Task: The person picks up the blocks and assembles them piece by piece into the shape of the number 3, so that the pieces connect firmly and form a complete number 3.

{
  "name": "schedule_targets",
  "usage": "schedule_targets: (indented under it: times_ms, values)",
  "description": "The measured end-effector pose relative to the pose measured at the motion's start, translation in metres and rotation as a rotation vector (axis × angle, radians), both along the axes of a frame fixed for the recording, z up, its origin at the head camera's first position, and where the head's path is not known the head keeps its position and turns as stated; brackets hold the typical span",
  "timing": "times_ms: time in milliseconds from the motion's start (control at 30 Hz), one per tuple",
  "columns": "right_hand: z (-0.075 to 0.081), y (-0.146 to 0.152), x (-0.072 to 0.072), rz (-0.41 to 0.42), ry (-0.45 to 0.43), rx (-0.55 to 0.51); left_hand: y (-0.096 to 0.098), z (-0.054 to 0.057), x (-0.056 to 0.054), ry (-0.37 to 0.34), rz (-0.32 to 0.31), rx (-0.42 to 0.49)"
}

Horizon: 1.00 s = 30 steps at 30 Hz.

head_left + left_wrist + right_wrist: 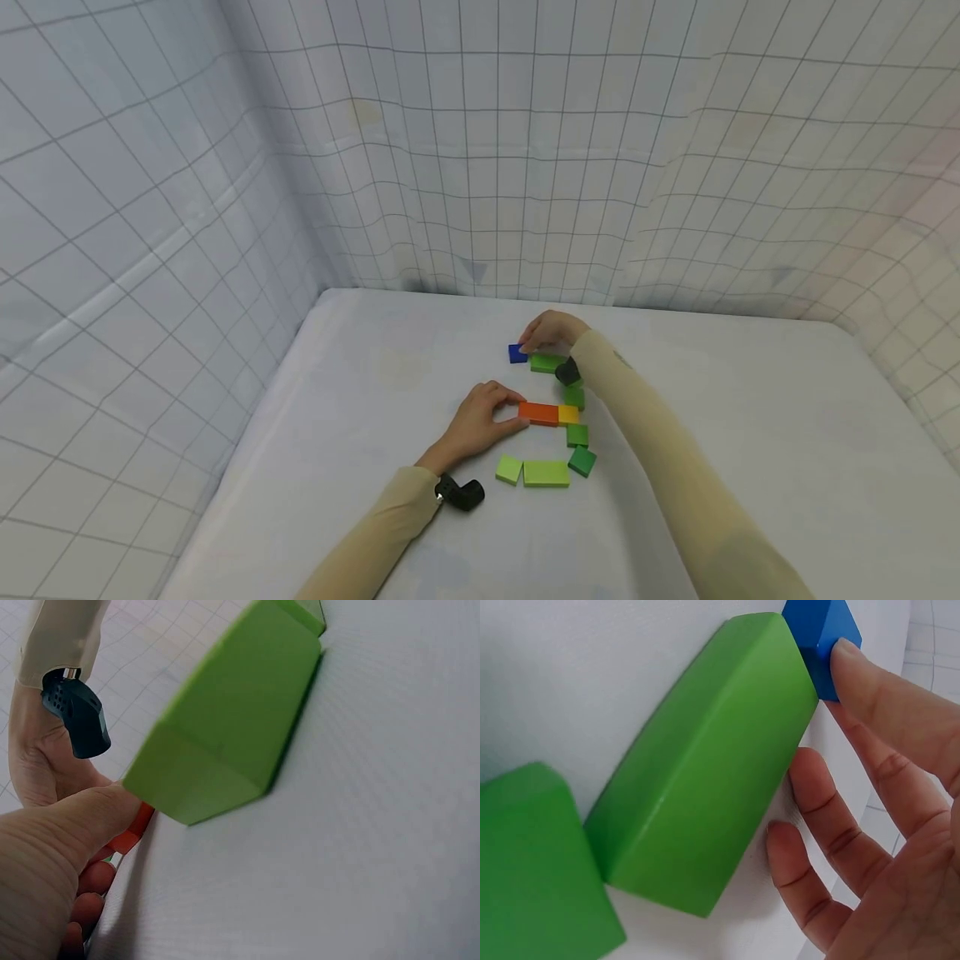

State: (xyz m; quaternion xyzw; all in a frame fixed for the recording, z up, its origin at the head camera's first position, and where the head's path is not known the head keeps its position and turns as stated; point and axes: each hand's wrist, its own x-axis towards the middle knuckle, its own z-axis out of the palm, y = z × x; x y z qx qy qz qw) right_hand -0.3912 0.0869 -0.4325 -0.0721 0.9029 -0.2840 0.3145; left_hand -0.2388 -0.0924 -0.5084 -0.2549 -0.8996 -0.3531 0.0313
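At the far end of the row of blocks, my right hand (553, 327) pinches a small blue block (517, 354) between thumb and finger. In the right wrist view the blue block (821, 645) meets the end of a long green block (705, 765). Nearer to me, my left hand (480, 419) holds the left end of an orange-red block (538, 414) between thumb and fingers. A yellow block (568, 415) adjoins its right end. Most of the orange-red block (133, 831) is hidden behind the thumb in the left wrist view.
Green square blocks (577, 435) run down the right side. A tilted dark green block (582, 461) sits at the near corner, beside a long light green block (546, 473) and a small light green one (508, 469). Gridded white curtains (510, 167) surround the white table (360, 392).
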Motion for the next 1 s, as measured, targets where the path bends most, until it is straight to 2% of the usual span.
schedule_targets:
  times_ms: [200,467,700,867,1000]
  values:
    - [-0.0014,0.0003,-0.0006,0.026,-0.014,0.030,0.0007,0.0016,0.0015,0.003,-0.003,-0.003]
    - [-0.0006,0.0028,-0.0020,0.066,-0.062,0.002,0.0009,0.0022,0.0021,0.009,-0.003,0.003]
    - [0.0005,0.0043,0.0015,0.034,-0.082,-0.016,0.0012,0.0023,0.0034,0.004,-0.001,0.006]
    - [-0.0017,0.0066,-0.0010,0.073,-0.077,-0.009,0.0018,0.0015,0.0034,0.006,0.000,0.001]
    - [0.0006,0.0079,0.0022,0.058,-0.079,-0.022,0.0023,0.0017,0.0035,0.011,-0.002,0.006]
